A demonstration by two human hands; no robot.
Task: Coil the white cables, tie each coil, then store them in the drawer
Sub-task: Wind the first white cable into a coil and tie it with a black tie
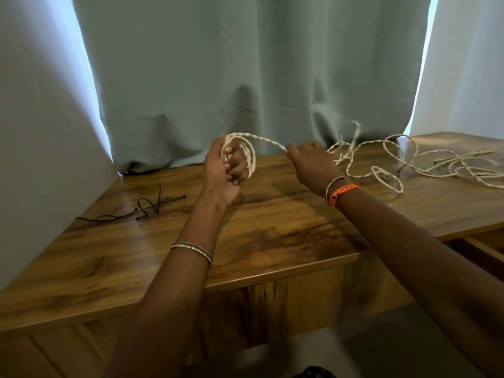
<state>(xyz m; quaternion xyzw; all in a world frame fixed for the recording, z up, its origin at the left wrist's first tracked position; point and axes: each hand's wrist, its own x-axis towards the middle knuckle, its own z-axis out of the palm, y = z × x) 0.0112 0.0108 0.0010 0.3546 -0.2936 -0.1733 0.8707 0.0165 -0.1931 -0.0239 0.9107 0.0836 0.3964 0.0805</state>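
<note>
So far: left hand [222,170] grips a few loops of cable [252,156].
Right hand [309,159]: pinches the strand.
Left: loose cable beyond it, tying, drawer.

Single head-worn view, looking forward and down over the bench [272,241].

The scene is seen from above and behind both forearms, which enter from the lower edge. The left hand [222,170] and right hand [311,165] are framed near mid-picture, at arm's reach. Beyond the hands a curtain [245,64] is faced. Wide-angle bending is seen at the edges. No second view is given.
</note>
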